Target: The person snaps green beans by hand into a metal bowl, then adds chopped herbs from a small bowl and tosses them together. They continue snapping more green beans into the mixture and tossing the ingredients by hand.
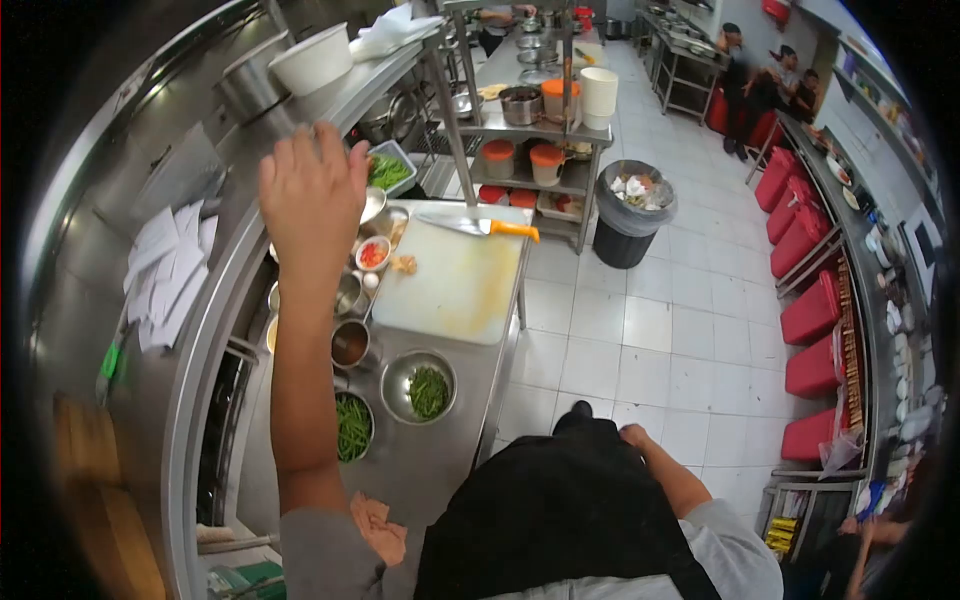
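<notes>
My left hand (312,190) is raised at the edge of the overhead steel shelf, its back toward me and its fingers stretched out. Nothing shows in it, though the palm is hidden. Just beyond its fingertips stand a white tub (312,60) and a metal pot (255,78). My right hand (634,436) hangs low beside my black apron (550,510), its fingers mostly hidden. On the counter below are a steel bowl of green beans (430,392), a second container of green beans (352,428), a white cutting board (440,290) and an orange-handled knife (480,226).
Paper slips (172,265) hang from the shelf at left. A lined trash bin (628,215) stands on the tiled floor beyond the counter. Red bins (812,305) line the right side. Several other people are at the back right; one is at the lower right.
</notes>
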Motion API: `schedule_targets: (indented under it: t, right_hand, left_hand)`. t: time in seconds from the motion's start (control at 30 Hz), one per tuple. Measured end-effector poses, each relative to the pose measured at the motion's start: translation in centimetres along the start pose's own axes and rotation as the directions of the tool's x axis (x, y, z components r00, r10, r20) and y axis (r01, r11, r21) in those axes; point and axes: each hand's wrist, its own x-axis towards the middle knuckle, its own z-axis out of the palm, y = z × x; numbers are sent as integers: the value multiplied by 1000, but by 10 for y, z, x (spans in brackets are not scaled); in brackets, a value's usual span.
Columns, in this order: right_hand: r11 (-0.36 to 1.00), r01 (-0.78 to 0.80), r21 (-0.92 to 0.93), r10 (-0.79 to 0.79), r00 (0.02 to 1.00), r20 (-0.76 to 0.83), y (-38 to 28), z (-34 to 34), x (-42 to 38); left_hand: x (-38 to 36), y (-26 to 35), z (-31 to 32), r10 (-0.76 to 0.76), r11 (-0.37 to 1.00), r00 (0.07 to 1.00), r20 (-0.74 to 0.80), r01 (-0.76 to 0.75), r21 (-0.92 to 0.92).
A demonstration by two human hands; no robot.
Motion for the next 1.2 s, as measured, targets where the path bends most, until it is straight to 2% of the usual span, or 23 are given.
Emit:
schedule_targets:
  t: [0.07, 0.3, 0.37, 0.43, 0.5, 0.53, 0.6, 0.67, 0.7, 0.73, 0.77, 0.8, 0.87, 0.9, 0.97, 1.0, 1.03, 1.1, 1.13, 1.17, 1.2]
  right_hand:
    - [985, -55, 164, 59, 998, -18, -26, -24, -12]
    - [999, 30, 22, -31, 999, 41, -56, -41, -6]
    - [992, 23, 126, -30, 998, 52, -61, -39, -6]
    - [990, 115, 81, -121, 990, 72, -36, -16, 20]
    - [979, 199, 43, -202, 974, 100, -34, -10, 27]
    - [980, 194, 52, -198, 976, 87, -40, -17, 21]
    - [982, 137, 127, -147, 987, 71, -44, -19, 12]
    - [992, 90, 85, -97, 991, 94, -53, -27, 9]
    - [998, 41, 47, -46, 994, 103, -57, -29, 9]
    - [994, 99, 49, -103, 992, 78, -43, -23, 21]
    - [994, 106, 40, -109, 990, 88, -47, -28, 20]
    - [996, 80, 41, -83, 991, 102, -56, -39, 19]
    - [998, 64, 23, -66, 991, 121, -65, -49, 21]
    - [998, 52, 23, -54, 992, 114, -66, -52, 24]
    - [999, 28, 24, -30, 996, 89, -67, -65, 32]
    - [994, 107, 12, -108, 987, 115, -69, -71, 36]
    - [993, 118, -7, -117, 987, 112, -86, -84, 30]
    - [960, -107, 259, 51, 975, 216, -124, -109, 7]
    - [943, -103, 315, 33, 975, 221, -129, -113, 7]
    - [959, -93, 267, 25, 968, 249, -135, -117, 10]
    - [966, -75, 247, 9, 966, 258, -141, -117, 14]
  left_hand:
    - [-4, -1, -3, 24, 999, 1000, 15, -24, -34]
    - [-18, -8, -8, 69, 988, 995, 66, -59, -141]
    - [-18, -12, -13, 145, 975, 986, 77, -130, -178]
    - [-24, -21, -27, 167, 969, 979, 116, -141, -201]
    - [-34, -30, -57, 178, 917, 979, 99, -129, -377]
    - [-41, -37, -73, 174, 922, 978, 117, -120, -369]
    - [-56, -50, -115, 118, 806, 992, 47, -69, -587]
    - [-77, -68, -162, 98, 878, 995, 8, -82, -472]
    - [-85, -88, -198, 148, 892, 985, 93, -92, -442]
    - [-95, -109, -226, 193, 905, 965, 180, -104, -413]
    - [-120, -119, -228, 128, 941, 986, -107, -155, -302]
    - [-143, -124, -230, 92, 970, 916, -391, -171, -173]
    - [-155, -132, -253, -24, 987, 868, -497, 99, 126]
    - [-160, -141, -260, -30, 984, 870, -492, 113, 140]
    - [-170, -158, -271, 67, 994, 883, -465, -21, 105]
    - [-174, -158, -274, 60, 993, 883, -466, -5, 119]
    - [-178, -156, -276, 14, 994, 938, -346, 24, 105]
    - [-185, -146, -281, -91, 991, 993, -78, 98, 88]
    - [-188, -141, -283, -146, 986, 987, 61, 141, 84]
    - [-188, -135, -280, -167, 982, 984, 68, 160, 104]
    - [-185, -129, -273, -202, 975, 979, -3, 201, 95]
